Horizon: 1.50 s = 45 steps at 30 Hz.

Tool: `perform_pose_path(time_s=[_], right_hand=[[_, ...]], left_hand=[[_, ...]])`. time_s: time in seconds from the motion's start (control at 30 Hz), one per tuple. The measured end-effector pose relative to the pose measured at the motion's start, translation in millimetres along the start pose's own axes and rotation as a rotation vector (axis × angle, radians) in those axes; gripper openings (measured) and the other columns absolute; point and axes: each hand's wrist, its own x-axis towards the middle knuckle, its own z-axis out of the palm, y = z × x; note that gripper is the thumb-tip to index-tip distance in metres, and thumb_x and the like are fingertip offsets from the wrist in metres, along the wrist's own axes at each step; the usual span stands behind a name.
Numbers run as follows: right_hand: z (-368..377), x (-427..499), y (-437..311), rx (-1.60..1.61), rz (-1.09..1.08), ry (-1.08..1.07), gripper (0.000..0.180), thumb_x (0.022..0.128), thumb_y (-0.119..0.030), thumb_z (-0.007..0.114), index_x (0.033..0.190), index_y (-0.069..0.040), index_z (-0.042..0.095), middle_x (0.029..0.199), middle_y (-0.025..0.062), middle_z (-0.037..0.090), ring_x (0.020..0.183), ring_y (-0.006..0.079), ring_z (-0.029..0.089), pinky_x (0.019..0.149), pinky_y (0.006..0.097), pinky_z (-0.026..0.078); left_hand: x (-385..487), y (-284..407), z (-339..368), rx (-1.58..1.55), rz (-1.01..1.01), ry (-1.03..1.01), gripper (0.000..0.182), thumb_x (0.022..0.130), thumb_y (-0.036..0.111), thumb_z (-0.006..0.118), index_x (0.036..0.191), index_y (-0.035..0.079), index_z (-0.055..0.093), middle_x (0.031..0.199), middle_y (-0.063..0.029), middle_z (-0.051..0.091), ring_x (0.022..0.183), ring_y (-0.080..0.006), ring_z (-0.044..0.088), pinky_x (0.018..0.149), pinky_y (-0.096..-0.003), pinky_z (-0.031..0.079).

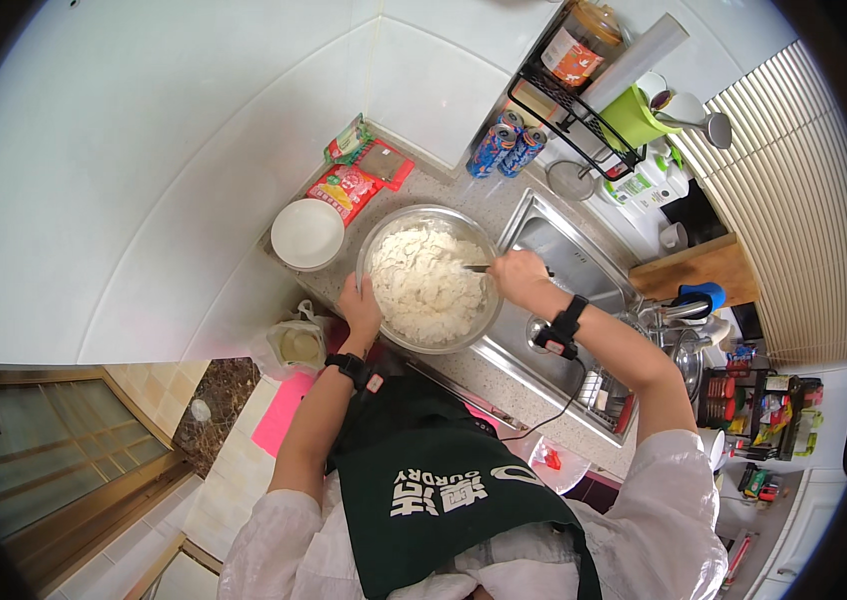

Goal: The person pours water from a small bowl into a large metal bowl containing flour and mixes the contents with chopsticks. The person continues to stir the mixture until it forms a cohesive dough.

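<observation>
A large metal bowl (492,304) stands on the speckled counter and partly overlaps the sink's edge. Inside it is a clumpy, off-white flour mixture (427,285). My left hand (360,306) grips the bowl's near-left rim, with the thumb on the edge. At the right rim, my right hand (521,276) is closed around a thin dark utensil (476,268), whose far end reaches into the mixture. Its exact kind is hidden by my fist and the flour. A white bowl (308,233) sits to the left, beside a red packet (345,191).
Right of the bowl is a stainless-steel sink (555,232) with a dish rack (603,394). Blue cans (495,150) stand behind, below a black wire shelf (573,112). A wooden cutting board (693,270) leans by the window blind. A plastic bag (292,345) hangs near my left wrist.
</observation>
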Motion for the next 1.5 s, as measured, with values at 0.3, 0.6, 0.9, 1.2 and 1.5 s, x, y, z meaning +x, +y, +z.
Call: perform_pose_path(time_s=[0.3, 0.6, 0.9, 1.2, 1.5], right_hand=[[25.0, -50.2, -18.2, -0.004, -0.081, -0.059, 0.017, 0.086, -0.016, 0.057, 0.083, -0.007, 0.072, 0.083, 0.0146, 0.071, 0.078, 0.0313, 0.071, 0.069, 0.0409, 0.057], [-20.0, -65.5, -34.8, 0.001, -0.153, -0.004, 0.02, 0.089, -0.022, 0.057, 0.088, -0.008, 0.071, 0.081, 0.015, 0.07, 0.075, 0.0305, 0.07, 0.064, 0.042, 0.056], [24.5, -66.6, -49.4, 0.102, -0.263, -0.053, 0.013, 0.079, -0.011, 0.059, 0.079, -0.004, 0.07, 0.078, 0.0167, 0.07, 0.074, 0.0336, 0.07, 0.063, 0.0431, 0.056], [4.3, 2.5, -39.1, -0.12, -0.236, -0.032, 0.015, 0.083, -0.014, 0.059, 0.084, -0.009, 0.073, 0.084, 0.0122, 0.071, 0.081, 0.0287, 0.071, 0.069, 0.0383, 0.057], [-33.1, 28.0, -34.1, -0.129, -0.268, 0.161, 0.012, 0.079, -0.011, 0.06, 0.078, -0.008, 0.072, 0.079, 0.0131, 0.07, 0.076, 0.0291, 0.07, 0.066, 0.0385, 0.057]], left_hand=[[1.0, 9.7, -3.1, 0.032, -0.024, -0.038, 0.024, 0.097, 0.019, 0.055, 0.106, -0.003, 0.063, 0.086, -0.0197, 0.066, 0.077, -0.0317, 0.063, 0.072, -0.0396, 0.048], [2.4, 6.2, -3.6, 0.032, 0.018, -0.039, 0.026, 0.098, 0.019, 0.053, 0.108, -0.003, 0.063, 0.088, -0.0203, 0.066, 0.079, -0.0332, 0.063, 0.073, -0.0405, 0.047], [2.2, 4.5, -5.7, 0.051, 0.033, -0.069, 0.024, 0.098, 0.018, 0.053, 0.107, -0.002, 0.062, 0.088, -0.0207, 0.066, 0.078, -0.0346, 0.063, 0.073, -0.0419, 0.047], [4.9, 5.9, -7.9, 0.083, 0.082, -0.109, 0.025, 0.098, 0.019, 0.053, 0.105, -0.004, 0.061, 0.086, -0.0212, 0.065, 0.079, -0.0357, 0.062, 0.073, -0.0419, 0.047], [2.8, 6.1, -7.3, 0.132, 0.09, -0.08, 0.025, 0.098, 0.019, 0.052, 0.102, -0.004, 0.06, 0.084, -0.0234, 0.063, 0.078, -0.0409, 0.06, 0.071, -0.0452, 0.045]])
